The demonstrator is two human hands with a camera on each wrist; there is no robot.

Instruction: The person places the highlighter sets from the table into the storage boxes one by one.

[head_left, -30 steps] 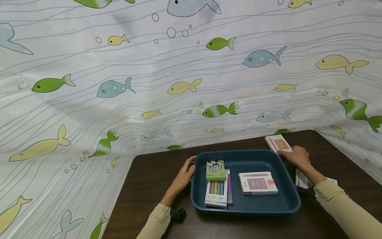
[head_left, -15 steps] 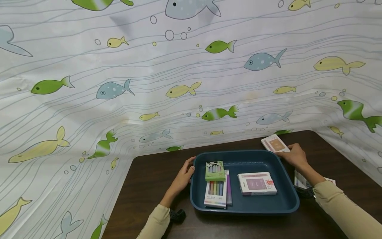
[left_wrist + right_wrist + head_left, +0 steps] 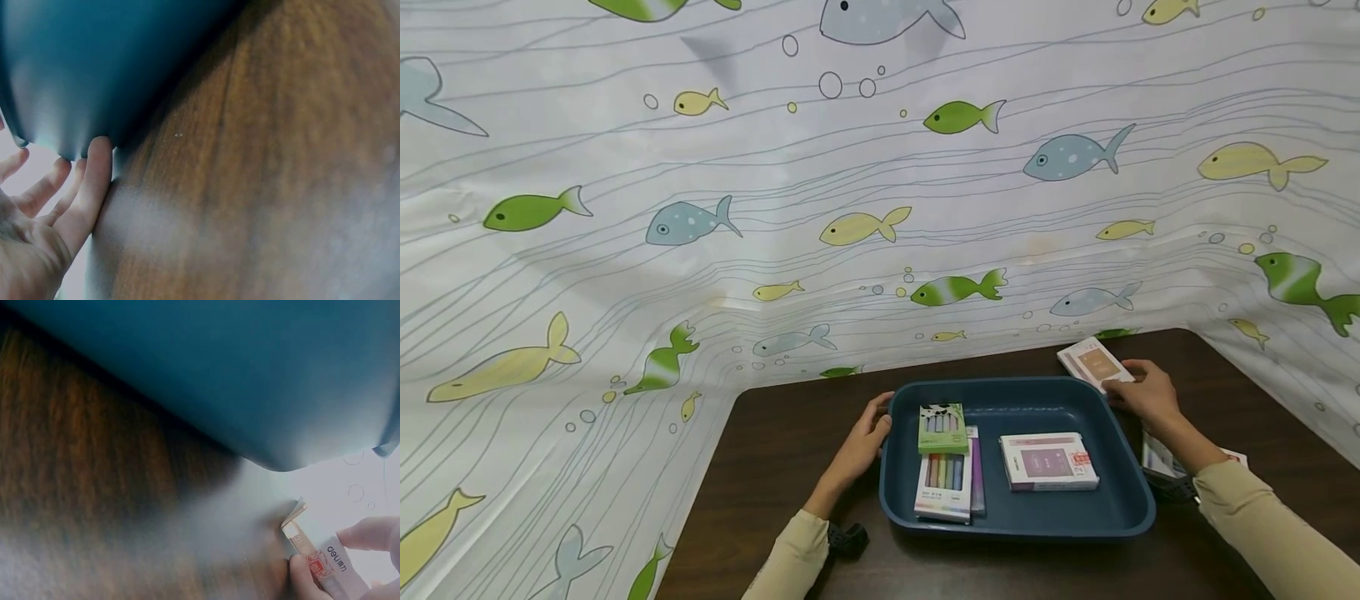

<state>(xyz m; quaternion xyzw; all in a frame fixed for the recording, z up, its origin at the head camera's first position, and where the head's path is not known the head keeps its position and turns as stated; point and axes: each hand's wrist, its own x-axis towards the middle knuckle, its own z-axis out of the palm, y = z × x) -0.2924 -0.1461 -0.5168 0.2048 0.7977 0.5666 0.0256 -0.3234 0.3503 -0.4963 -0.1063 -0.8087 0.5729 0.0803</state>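
A blue tray (image 3: 1015, 527) stands on the dark wooden table. At its left end my left hand (image 3: 859, 437) rests extended fingers (image 3: 94, 175) against the outer wall. Beyond its far right corner, my right hand (image 3: 1148, 398) pinches a white box with a brown panel (image 3: 1096, 362) between thumb and fingers. The right wrist view shows "deli" printed on that box's side. Inside the tray lie a green panda box of coloured sticks (image 3: 942, 429), a white box of coloured sticks (image 3: 942, 496) partly under it, a purple-edged pack (image 3: 977, 475) and a white box with a purple panel (image 3: 1048, 461).
Right of the tray, a flat pack (image 3: 1159, 457) lies on the table, partly hidden by my right forearm. A fish-patterned sheet (image 3: 850, 183) hangs behind and beside the table. Dark tabletop (image 3: 760, 467) shows left of the tray.
The brown-panelled box has turned a little and shifted slightly left, with my right hand still on it. My left hand and the tray stay put.
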